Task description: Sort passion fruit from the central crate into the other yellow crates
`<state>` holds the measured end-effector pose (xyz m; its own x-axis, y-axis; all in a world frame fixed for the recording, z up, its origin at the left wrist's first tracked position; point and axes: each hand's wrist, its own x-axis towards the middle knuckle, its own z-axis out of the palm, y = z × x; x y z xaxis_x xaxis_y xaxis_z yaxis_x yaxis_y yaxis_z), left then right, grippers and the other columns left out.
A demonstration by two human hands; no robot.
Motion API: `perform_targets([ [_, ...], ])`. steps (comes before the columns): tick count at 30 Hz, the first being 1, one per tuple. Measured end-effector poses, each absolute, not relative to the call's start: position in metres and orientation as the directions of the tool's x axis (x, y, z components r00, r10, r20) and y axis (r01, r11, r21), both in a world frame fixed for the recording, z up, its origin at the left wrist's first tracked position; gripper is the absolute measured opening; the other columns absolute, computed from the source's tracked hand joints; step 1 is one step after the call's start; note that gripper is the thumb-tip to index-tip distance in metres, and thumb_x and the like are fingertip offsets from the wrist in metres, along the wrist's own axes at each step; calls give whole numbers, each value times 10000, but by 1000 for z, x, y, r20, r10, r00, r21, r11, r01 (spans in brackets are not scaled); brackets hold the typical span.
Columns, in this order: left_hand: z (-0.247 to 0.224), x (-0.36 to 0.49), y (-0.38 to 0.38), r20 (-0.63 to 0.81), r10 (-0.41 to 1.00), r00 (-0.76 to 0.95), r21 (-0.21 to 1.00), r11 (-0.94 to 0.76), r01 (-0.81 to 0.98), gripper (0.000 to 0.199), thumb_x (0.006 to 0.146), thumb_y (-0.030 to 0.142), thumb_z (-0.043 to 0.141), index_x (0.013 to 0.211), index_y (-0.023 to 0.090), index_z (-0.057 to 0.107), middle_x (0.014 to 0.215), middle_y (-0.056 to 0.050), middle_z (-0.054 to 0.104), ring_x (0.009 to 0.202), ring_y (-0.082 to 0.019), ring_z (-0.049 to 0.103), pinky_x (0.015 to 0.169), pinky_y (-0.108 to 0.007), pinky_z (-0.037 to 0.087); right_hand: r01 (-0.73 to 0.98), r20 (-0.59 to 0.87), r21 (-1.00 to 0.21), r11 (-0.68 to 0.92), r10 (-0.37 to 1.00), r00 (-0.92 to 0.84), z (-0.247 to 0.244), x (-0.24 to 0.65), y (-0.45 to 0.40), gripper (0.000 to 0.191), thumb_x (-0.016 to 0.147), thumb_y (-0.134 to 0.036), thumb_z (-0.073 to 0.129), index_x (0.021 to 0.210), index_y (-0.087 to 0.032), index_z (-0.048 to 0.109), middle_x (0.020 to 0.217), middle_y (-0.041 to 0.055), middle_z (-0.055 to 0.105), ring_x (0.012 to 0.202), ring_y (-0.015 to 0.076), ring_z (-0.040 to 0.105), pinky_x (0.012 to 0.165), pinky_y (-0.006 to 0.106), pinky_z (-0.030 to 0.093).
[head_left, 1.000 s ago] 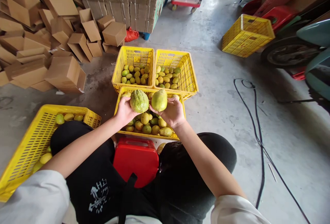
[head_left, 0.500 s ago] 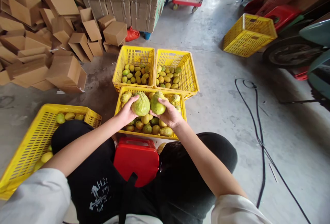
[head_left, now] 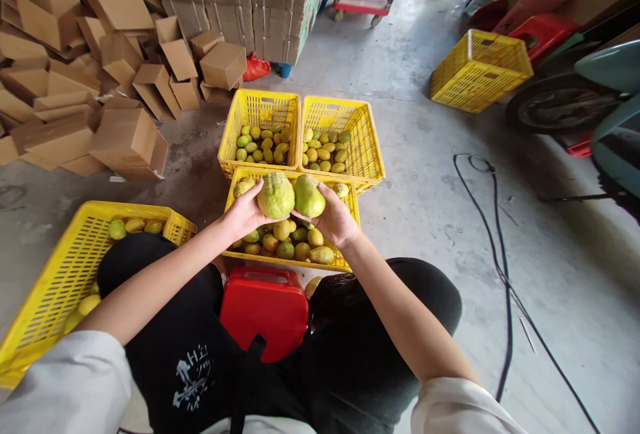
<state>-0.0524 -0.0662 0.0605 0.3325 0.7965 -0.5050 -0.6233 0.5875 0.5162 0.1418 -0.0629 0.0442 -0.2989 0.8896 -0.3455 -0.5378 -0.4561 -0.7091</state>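
1. In our left hand (head_left: pixel 241 213) we hold a bumpy fruit (head_left: pixel 276 195), yellow-green, with the fingers curled around its left side and underneath.
2. In our right hand (head_left: pixel 338 218) we hold a smooth fruit (head_left: pixel 309 196), greener and shinier, gripped from the right.
3. We have the two fruits side by side above the middle crate (head_left: pixel 280 260); we cannot tell whether they touch.
4. Below our hands, we see loose fruit (head_left: pixel 285 250) in yellow and green heaped in that crate.
5. Just beyond it we see the far left crate (head_left: pixel 265 107) and the far right crate (head_left: pixel 364 137), standing side by side, each with fruit over its bottom.
6. At our left knee we have a long yellow crate (head_left: pixel 47 301), partly hidden by the leg, with some fruit inside.
7. Between our knees, near us, is a red plastic piece (head_left: pixel 264 314).
8. To the far left we see a pile of cardboard boxes (head_left: pixel 127 141); to the right, a black cable (head_left: pixel 503 277) lies on the grey floor (head_left: pixel 425 201).
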Motion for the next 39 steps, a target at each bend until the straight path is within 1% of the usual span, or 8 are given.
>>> perform_targets([
  [5,54,-46,-74,-486,814,317,561,569,-601,282,895,339,628,1131,185,634,1156,-107,710,1173,-278,640,1017,-482,521,-481,-330,-762,-434,899,-289,39,134,-70,343,697,-368,810,960,-233,635,925,39,739,984,257,699,802,382,624],
  [12,46,-46,-77,-524,809,267,659,583,-475,275,758,280,770,1002,188,684,1042,-81,729,1087,-270,667,917,-401,560,-421,-466,-740,-524,851,-240,38,132,-73,298,690,-249,758,931,-269,584,927,-4,724,1005,248,678,840,378,584],
  [16,45,-52,-70,-642,736,214,561,641,-524,204,798,318,637,958,193,653,976,-63,718,1046,-278,674,887,-443,563,-456,-497,-668,-588,809,-314,37,137,-70,219,640,-199,611,836,-266,541,857,8,717,1058,292,647,848,422,564],
  [19,46,-57,-68,-633,727,266,508,650,-565,266,774,278,577,1017,189,641,1017,-61,715,1038,-291,677,885,-490,559,-436,-497,-673,-598,802,-331,34,140,-68,238,606,-170,590,808,-271,515,825,-6,709,1073,296,642,873,435,553],
  [27,48,-58,-67,-517,825,225,602,538,-590,252,759,197,693,1007,150,697,977,-87,753,1049,-269,695,947,-393,553,-354,-427,-775,-524,847,-317,40,140,-74,338,639,-253,789,925,-261,610,871,19,736,1017,275,676,884,416,569],
  [33,44,-57,-76,-436,824,361,628,566,-534,380,762,202,759,1134,161,699,1032,-101,763,1084,-286,698,976,-388,545,-476,-376,-735,-482,875,-305,37,131,-80,357,669,-289,811,978,-274,632,899,12,753,1005,286,696,916,444,561],
  [36,40,-55,-83,-457,804,382,652,594,-471,408,737,240,809,1123,174,695,1042,-109,759,1073,-294,703,955,-397,555,-478,-399,-736,-480,877,-267,30,128,-82,336,669,-281,828,939,-278,628,890,13,749,1000,286,698,885,423,580],
  [39,36,-54,-84,-531,796,289,690,605,-398,398,740,336,818,1084,176,698,1019,-115,756,1020,-288,719,884,-379,582,-435,-468,-733,-523,852,-237,26,122,-81,325,688,-343,833,926,-272,623,919,21,742,983,276,699,822,408,609],
])
